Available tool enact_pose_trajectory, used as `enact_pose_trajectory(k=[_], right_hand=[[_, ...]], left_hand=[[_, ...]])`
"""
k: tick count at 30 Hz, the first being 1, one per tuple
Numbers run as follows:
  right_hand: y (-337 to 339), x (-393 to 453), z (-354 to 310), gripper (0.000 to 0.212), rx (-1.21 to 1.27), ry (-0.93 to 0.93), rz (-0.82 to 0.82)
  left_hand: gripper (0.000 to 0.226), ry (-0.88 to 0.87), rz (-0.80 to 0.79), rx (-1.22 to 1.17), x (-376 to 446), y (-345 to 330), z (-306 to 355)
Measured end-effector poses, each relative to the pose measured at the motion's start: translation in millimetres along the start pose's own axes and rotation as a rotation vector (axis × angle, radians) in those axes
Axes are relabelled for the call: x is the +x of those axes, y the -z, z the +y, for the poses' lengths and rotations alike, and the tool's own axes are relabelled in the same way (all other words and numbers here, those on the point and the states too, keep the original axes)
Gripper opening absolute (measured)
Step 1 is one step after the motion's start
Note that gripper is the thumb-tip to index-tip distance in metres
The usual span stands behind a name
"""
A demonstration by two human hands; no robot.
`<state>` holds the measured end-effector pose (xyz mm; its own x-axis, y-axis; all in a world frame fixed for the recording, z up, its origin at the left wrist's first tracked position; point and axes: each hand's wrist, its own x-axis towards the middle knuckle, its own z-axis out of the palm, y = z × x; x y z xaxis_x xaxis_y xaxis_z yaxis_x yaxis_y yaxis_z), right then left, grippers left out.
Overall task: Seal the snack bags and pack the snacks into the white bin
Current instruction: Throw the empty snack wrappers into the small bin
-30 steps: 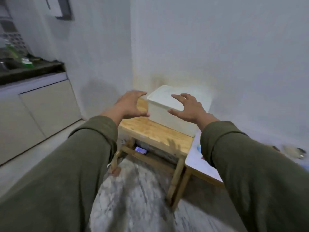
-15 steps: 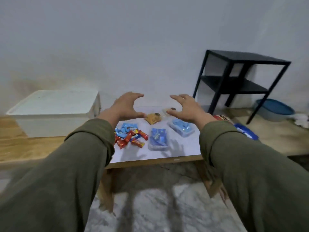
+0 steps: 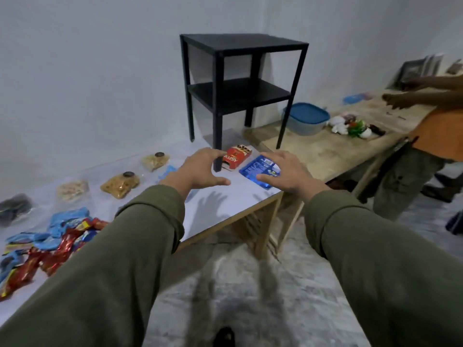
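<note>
My left hand (image 3: 200,169) and my right hand (image 3: 285,171) are held out in front of me above the white table (image 3: 225,196), fingers spread, holding nothing. Under them lie a red snack box (image 3: 236,156) and a blue snack pack (image 3: 259,170). Clear snack bags (image 3: 120,185) with nuts or crackers lie along the table's far side, another clear bag (image 3: 155,160) behind. A heap of red and blue wrapped candies (image 3: 50,236) covers the left end. The white bin is out of view.
A black two-tier side table (image 3: 240,83) stands at the white table's far right corner. Beyond it, a wooden bench (image 3: 333,146) carries a blue-lidded tub (image 3: 304,118) and small items. Another person (image 3: 426,136) in an orange top stands at the right.
My view has swung right, from the white bin past the snack table to the black side table. Both hands stay outstretched and spread, holding nothing.
</note>
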<state>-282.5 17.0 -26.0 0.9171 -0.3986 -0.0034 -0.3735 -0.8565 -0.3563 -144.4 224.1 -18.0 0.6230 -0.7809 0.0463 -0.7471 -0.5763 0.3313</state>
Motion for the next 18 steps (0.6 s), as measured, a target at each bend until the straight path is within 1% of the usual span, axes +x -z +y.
enact_pose_trajectory(k=[4, 7, 10, 15, 18], right_hand=[[-5, 43, 37, 0.078, -0.032, -0.048, 0.025], [-14, 76, 54, 0.08, -0.048, -0.067, -0.015], [-24, 101, 73, 0.082, -0.037, -0.076, -0.047], [-47, 125, 108, 0.087, -0.047, -0.04, -0.18], [-62, 151, 129, 0.089, -0.044, 0.004, -0.23]], left_hand=[[0.082, -0.031, -0.017, -0.035, 62, -25, 0], [0.082, -0.001, -0.039, -0.099, 101, -40, -10], [0.082, 0.064, -0.04, -0.158, 130, -60, -20], [0.082, 0.197, -0.06, -0.269, 160, -103, -26], [0.08, 0.245, -0.009, -0.337, 176, -125, -25]])
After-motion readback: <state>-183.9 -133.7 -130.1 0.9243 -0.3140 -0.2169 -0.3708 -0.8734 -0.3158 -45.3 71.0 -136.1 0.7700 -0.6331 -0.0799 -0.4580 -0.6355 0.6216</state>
